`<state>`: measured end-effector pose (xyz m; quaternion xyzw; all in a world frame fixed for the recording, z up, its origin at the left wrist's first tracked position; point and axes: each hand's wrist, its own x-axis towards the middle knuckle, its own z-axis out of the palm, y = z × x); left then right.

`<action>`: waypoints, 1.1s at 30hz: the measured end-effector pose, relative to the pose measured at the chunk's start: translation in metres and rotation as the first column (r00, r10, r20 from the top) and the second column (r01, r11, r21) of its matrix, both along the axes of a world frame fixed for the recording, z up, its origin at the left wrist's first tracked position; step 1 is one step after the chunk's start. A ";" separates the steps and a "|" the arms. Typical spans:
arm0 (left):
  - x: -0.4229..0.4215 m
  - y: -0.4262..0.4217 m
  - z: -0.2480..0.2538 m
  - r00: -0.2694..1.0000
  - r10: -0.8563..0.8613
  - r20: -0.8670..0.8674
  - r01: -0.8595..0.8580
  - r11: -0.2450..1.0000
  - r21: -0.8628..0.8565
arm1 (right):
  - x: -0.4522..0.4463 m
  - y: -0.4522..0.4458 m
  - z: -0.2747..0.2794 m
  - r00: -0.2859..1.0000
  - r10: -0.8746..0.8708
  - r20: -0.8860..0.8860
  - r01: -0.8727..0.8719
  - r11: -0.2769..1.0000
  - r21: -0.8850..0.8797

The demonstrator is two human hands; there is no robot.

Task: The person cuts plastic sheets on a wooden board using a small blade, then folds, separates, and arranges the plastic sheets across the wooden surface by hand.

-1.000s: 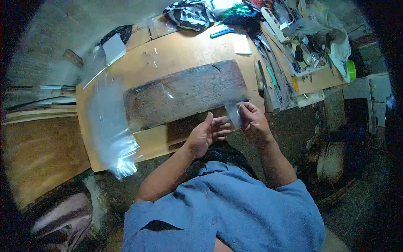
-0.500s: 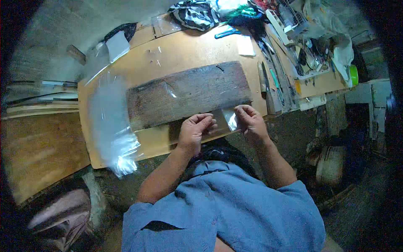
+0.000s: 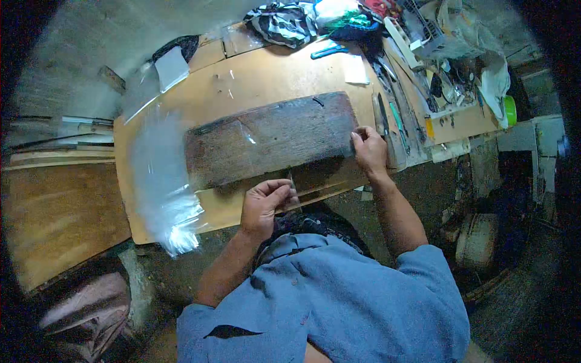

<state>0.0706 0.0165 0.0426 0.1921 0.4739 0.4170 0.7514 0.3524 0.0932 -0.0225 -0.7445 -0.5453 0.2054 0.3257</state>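
My left hand [image 3: 261, 207] is closed in a pinch at the table's front edge. Between its thumb and fingers is a small piece of clear plastic film [image 3: 294, 186], seen nearly edge-on. My right hand [image 3: 371, 152] is at the right end of a dark wooden board [image 3: 272, 136], its thumb and forefinger bent together; whatever they may hold is hidden. A thin clear strip [image 3: 247, 132] lies on the board. Left of the board, a heap of clear plastic sheets [image 3: 158, 163] overhangs the front edge of the table [image 3: 200, 85].
A blue cutter [image 3: 328, 52] and white paper [image 3: 356, 69] lie at the back. Several tools, including a green-handled one [image 3: 396, 115], lie at the right beside a cluttered tray [image 3: 451, 109]. A striped bag [image 3: 281, 24] sits behind. A pale scrap [image 3: 365, 192] shows below the table edge.
My hands have moved apart. The right went up to the board's right end; the left shifted slightly left and down with the film. The shiny film by my right hand no longer shows there.
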 end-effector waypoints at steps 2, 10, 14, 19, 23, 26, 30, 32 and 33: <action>-0.003 -0.005 0.009 0.996 -0.055 -0.071 0.056 0.998 0.020 | -0.001 -0.003 0.005 0.992 -0.002 0.127 -0.002 0.999 0.034; -0.004 -0.013 0.039 0.991 -0.133 -0.008 0.133 0.990 0.052 | -0.047 -0.044 0.061 0.787 0.379 -0.487 -0.391 0.917 0.082; 0.003 -0.012 0.051 0.970 -0.238 -0.058 0.241 0.969 0.052 | -0.086 -0.070 0.090 0.365 0.332 -0.870 -0.568 0.819 0.074; 0.000 -0.014 0.056 0.966 -0.195 -0.169 0.217 0.969 0.119 | -0.093 -0.073 0.098 0.091 0.157 -0.983 -0.664 0.746 0.057; -0.002 -0.015 0.065 0.959 -0.144 -0.244 0.183 0.973 0.144 | -0.092 -0.077 0.090 0.075 0.179 -0.981 -0.716 0.694 0.072; 0.000 -0.021 0.063 0.931 -0.170 -0.323 0.218 0.969 0.119 | -0.093 -0.081 0.080 0.150 0.274 -0.950 -0.723 0.686 0.084; -0.001 -0.021 0.067 0.893 -0.164 -0.420 0.234 0.965 0.121 | -0.096 -0.084 0.074 0.150 0.341 -0.928 -0.707 0.693 0.141; 0.001 -0.020 0.075 0.889 -0.179 -0.421 0.239 0.966 0.094 | -0.099 -0.084 0.072 0.169 0.376 -0.911 -0.681 0.713 0.168; 0.002 -0.020 0.079 0.888 -0.194 -0.417 0.242 0.968 0.065 | -0.100 -0.083 0.074 0.093 0.314 -0.945 -0.660 0.730 0.177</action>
